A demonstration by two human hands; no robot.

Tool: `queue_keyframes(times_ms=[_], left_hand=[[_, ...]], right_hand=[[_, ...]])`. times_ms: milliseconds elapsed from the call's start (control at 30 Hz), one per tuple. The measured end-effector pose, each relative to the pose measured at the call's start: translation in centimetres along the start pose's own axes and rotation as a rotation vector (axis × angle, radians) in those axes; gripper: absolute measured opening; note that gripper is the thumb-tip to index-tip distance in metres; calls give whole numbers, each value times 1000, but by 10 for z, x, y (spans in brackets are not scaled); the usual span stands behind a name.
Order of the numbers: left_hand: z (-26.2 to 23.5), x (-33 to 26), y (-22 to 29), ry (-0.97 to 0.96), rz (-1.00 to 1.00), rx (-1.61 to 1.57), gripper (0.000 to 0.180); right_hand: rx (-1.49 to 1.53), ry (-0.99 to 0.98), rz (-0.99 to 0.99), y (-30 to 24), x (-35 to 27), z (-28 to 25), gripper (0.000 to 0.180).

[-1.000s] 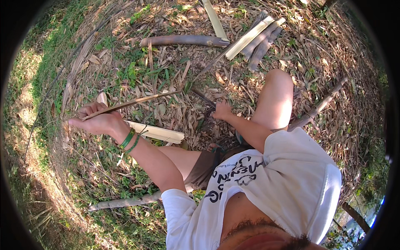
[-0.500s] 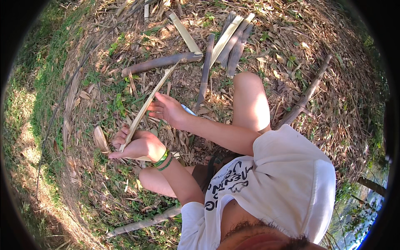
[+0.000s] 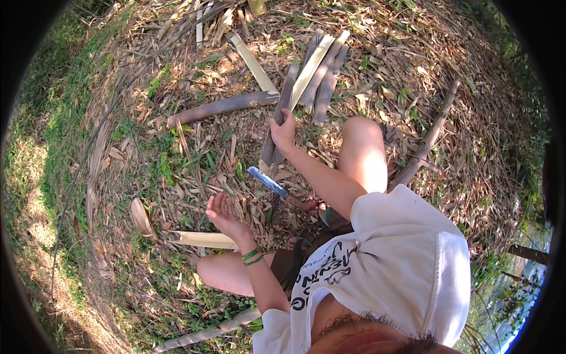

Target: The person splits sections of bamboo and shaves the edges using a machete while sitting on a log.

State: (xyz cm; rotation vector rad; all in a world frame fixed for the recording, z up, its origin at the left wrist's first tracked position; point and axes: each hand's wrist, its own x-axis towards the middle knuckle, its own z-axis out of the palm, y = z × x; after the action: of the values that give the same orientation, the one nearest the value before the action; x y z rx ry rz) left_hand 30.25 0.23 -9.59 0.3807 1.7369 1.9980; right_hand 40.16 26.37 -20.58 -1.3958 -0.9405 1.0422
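Beyond the knife, the right hand pinched a dark strip; left of the knife, the left hand held its fingers loosely parted. Good handling meant avoiding the blade.

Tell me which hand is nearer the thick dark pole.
Right. The right hand is just below the right end of the pole; the left hand lies farther down the picture.
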Motion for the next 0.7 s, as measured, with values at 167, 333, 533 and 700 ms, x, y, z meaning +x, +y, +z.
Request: queue_keyframes(times_ms=[167,333,533,700], left_hand=[[-98,13,38,131,85,86,65],[-126,26,76,134,188,169,59],[-120,54,87,22,194,263,53],[-117,59,60,-52,126,334,43]], right_hand=[[-272,109,-210,3,57,-5,66],[-824,199,-137,1,142,-20,76],[-833,-622,55,68,44,-10,57],[-1079,-542,310,132,-41,3,81]])
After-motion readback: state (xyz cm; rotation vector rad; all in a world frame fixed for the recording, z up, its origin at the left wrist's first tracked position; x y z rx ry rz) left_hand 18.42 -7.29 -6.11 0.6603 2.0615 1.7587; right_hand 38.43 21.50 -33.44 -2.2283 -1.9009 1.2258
